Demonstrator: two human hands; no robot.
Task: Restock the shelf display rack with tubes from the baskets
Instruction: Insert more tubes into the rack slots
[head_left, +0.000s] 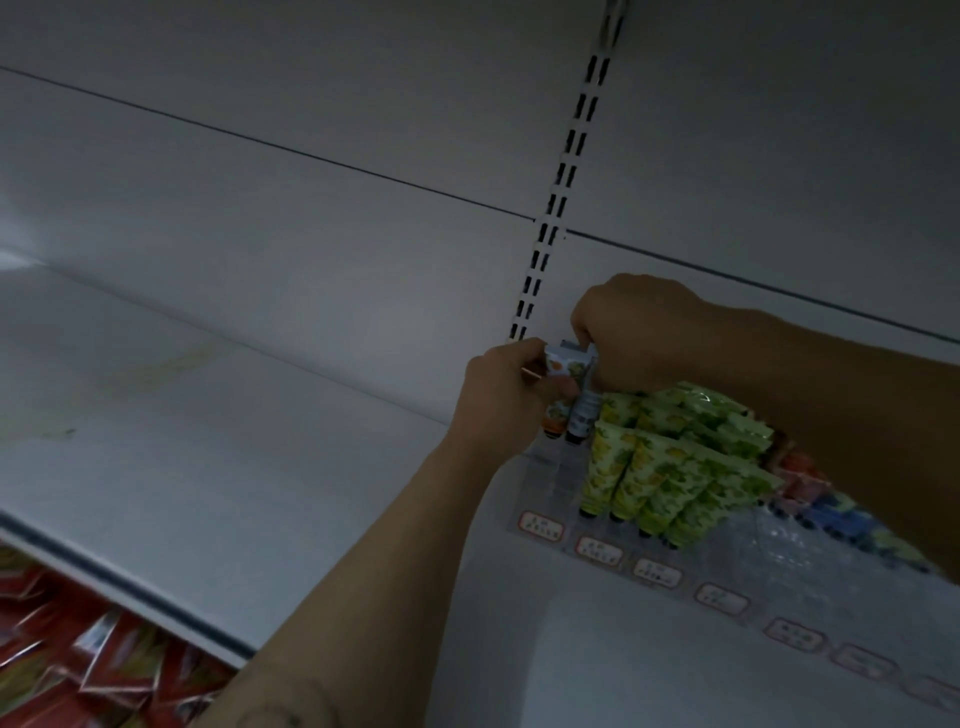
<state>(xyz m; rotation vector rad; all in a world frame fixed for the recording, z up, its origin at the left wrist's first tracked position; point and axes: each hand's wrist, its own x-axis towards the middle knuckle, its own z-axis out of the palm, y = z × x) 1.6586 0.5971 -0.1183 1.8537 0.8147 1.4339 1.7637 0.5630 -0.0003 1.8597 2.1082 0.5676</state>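
Note:
A clear display rack (550, 486) sits on the white shelf (218, 441), with label tags along its front. Several green-patterned tubes (670, 467) fill its middle columns, caps down. My left hand (498, 400) grips small orange-patterned tubes (558, 410) over the rack's leftmost column. My right hand (634, 332) comes in from the right and pinches the top end of a tube (571, 356) held between both hands. No basket shows in the head view.
A slotted upright (561, 182) runs up the back panel behind my hands. Red and blue tubes (810, 493) sit in the rack's right columns under my right forearm. Red packets (78, 665) lie on the lower shelf at bottom left.

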